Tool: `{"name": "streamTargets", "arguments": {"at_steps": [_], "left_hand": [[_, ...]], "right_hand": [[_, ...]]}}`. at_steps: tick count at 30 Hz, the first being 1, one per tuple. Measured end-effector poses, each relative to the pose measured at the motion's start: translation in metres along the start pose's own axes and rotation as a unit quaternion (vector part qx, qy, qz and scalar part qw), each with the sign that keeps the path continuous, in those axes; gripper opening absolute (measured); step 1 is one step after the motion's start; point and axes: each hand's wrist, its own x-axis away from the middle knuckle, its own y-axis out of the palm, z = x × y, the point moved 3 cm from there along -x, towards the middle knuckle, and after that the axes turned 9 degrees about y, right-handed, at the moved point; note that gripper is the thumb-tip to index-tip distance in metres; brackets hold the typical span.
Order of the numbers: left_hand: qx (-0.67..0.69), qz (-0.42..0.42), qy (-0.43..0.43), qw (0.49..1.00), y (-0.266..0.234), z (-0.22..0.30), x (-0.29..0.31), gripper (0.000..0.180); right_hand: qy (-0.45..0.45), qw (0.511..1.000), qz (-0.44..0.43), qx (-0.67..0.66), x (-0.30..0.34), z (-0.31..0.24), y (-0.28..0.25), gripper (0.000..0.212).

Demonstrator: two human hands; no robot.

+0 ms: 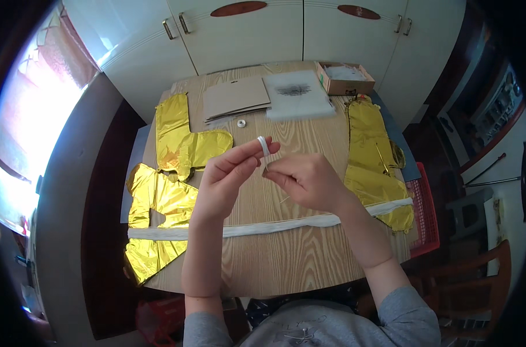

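My left hand (pixel 225 176) is raised over the middle of the table, its fingers pressed together. White string (pixel 264 146) is wound in a band around its fingertips. Close beside it, my right hand (pixel 309 179) pinches with thumb and fingers where the string runs down from the band; its fingertips are partly hidden. Below both hands a long white bundle of strings (pixel 274 225) stretches across the table. Its left end lies over a gold foil balloon (pixel 153 199), its right end over another flat gold balloon (pixel 370 156). An L-shaped gold foil balloon (pixel 179 136) lies farther back at left.
At the back of the wooden table (pixel 309 260) lie cardboard sheets (pixel 237 98) and a clear plastic bag (pixel 297 95). A pink box (pixel 347 84) stands beside them. A small white roll (pixel 241 123) sits nearer. A red basket (pixel 425 214) is at the right edge.
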Motion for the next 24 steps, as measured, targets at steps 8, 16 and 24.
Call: {"name": "streamTargets", "arguments": {"at_steps": [8, 16, 24], "left_hand": [[-0.069, -0.132, -0.031, 0.988, 0.001, 0.003, 0.007, 0.019], [0.021, -0.01, 0.002, 1.0, -0.001, 0.004, 0.002, 0.022], [-0.105, -0.071, -0.042, 0.991, -0.004, 0.0, 0.006, 0.017]], "right_hand": [[0.033, 0.995, 0.087, -0.033, -0.003, -0.008, -0.019, 0.006], [-0.018, 0.999, 0.043, 0.025, 0.004, -0.004, 0.009, 0.003], [0.025, 0.992, 0.125, 0.02, -0.003, -0.007, -0.016, 0.002]]}}
